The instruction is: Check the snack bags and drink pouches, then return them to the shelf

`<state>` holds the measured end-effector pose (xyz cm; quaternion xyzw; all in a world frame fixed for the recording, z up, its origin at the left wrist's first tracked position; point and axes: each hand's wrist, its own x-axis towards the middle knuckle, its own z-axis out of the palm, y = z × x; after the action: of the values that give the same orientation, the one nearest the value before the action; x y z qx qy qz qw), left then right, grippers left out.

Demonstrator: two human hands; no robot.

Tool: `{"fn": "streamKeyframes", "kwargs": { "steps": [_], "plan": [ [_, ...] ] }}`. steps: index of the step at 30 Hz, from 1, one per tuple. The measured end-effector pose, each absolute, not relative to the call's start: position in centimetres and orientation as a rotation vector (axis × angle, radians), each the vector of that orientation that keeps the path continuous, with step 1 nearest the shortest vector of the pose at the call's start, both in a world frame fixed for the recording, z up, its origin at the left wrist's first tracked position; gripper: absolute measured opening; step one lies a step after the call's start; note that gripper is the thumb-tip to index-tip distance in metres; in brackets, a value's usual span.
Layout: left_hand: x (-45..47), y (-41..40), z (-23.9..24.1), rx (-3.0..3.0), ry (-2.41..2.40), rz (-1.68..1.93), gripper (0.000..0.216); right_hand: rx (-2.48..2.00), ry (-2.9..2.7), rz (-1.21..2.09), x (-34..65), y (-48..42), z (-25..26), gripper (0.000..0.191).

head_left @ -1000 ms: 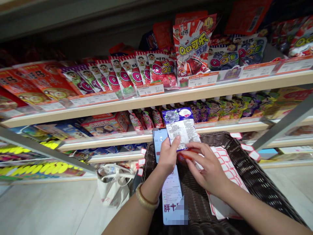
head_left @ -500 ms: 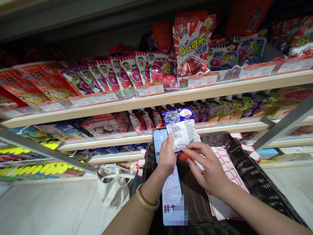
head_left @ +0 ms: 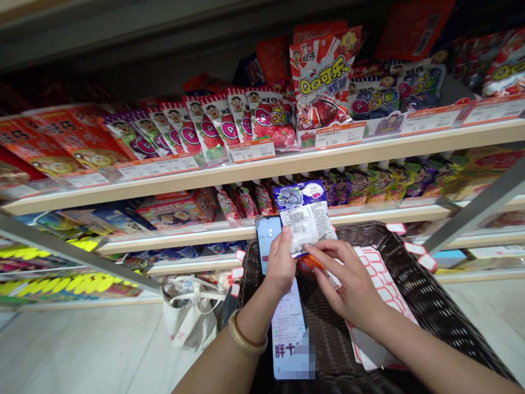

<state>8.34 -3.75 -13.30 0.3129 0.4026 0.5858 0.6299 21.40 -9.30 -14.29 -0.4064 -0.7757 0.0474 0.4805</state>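
Note:
My left hand grips a small purple and white snack packet, held upright with its printed back towards me, together with a phone behind it. My right hand reaches to the packet's lower edge, thumb and forefinger pinched on a small red-edged sticker there. Both hands hover over a dark wicker basket. In the basket lie a sheet of red-bordered stickers and a white printed card.
Wooden shop shelves hold rows of bright candy bags with price tags. Loose stickers cling to the basket's rim. A white tote bag hangs left of the basket above a pale floor. Grey metal bars cross diagonally.
My left thumb slid down from the packet's label. My right fingers shifted slightly left along the packet's lower edge. The packet barely moved.

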Motion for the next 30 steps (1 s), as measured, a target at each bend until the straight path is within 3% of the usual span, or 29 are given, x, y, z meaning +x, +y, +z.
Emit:
{"fn": "streamKeyframes", "kwargs": {
  "steps": [18,23,30],
  "plan": [
    [7.7,-4.3,-14.7,0.954,0.847,1.281,0.062,-1.034,-1.808,0.191,20.8,-9.6,-14.6,0.053],
    [8.3,-6.6,-12.7,1.360,0.701,1.217,0.059,-1.054,-1.612,0.261,20.6,-9.7,-13.8,0.063],
    [8.6,-6.6,-7.1,1.987,1.024,1.301,0.040,-0.944,-1.094,0.621,22.5,-8.8,-9.5,0.029]
  ]
}}
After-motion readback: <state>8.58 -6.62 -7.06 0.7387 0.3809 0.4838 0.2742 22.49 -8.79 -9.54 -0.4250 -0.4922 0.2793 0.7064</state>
